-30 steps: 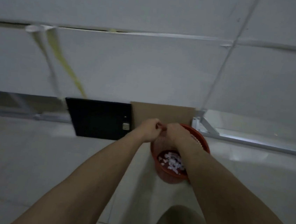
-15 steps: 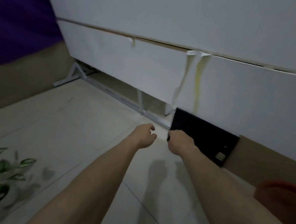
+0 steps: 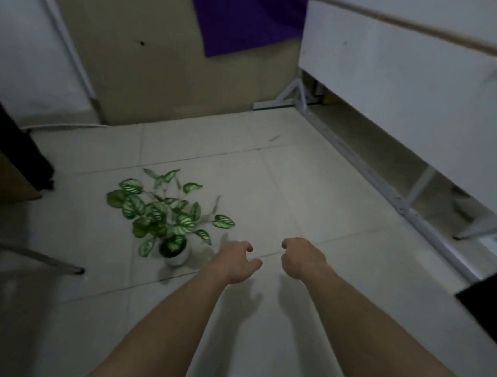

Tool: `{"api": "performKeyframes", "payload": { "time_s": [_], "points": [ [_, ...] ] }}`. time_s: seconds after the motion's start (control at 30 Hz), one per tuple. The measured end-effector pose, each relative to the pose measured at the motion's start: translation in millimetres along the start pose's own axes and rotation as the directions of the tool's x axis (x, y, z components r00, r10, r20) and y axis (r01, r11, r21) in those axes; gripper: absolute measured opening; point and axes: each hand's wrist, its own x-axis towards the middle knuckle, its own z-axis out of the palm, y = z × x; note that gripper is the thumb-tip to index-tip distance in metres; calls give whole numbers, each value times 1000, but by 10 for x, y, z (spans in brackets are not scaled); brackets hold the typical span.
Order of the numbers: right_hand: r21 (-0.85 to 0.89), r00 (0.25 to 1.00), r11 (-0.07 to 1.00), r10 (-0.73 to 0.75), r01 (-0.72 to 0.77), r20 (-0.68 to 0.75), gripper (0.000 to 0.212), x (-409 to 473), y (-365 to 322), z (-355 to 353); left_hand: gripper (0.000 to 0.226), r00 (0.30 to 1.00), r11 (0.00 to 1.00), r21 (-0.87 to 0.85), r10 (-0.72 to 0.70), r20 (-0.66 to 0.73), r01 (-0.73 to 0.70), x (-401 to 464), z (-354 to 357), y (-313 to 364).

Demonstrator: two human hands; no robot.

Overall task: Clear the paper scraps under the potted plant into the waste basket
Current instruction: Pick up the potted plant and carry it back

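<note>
Both hands reach out empty, left hand [image 3: 237, 261] loosely open, right hand [image 3: 301, 260] half curled, just right of the potted plant [image 3: 165, 219] on the floor [image 3: 316, 201]. No paper scraps visible; next, probably shift the pot and check beneath.

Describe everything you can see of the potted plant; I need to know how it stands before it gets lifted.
The potted plant stands upright on the pale tiled floor, alone, nothing touching it. It has a small round white pot, smooth like glazed ceramic or plastic, and thin stems carrying oval green leaves with pale striped markings that spread wider than the pot, mostly up and to the left. The left hand hovers just right of the pot, not on it. No paper scraps can be made out beneath it in this dim picture.
</note>
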Motion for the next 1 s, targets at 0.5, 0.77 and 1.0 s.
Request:
{"api": "performKeyframes", "payload": {
  "time_s": [0.5,0.77,1.0],
  "points": [
    [15,975,999,-54,52,214,37,994,-1334,1261,60,935,909,-219,-340,102,354,438,-32,-1809],
    [13,964,990,-140,141,224,33,1399,-1452,1502,77,859,774,-454,-511,-37,441,552,-6,-2146],
    [-25,955,978,-198,209,218,38,1589,-1511,1704,62,823,576,-790,-541,-174,212,814,-14,-2210]
  ]
}}
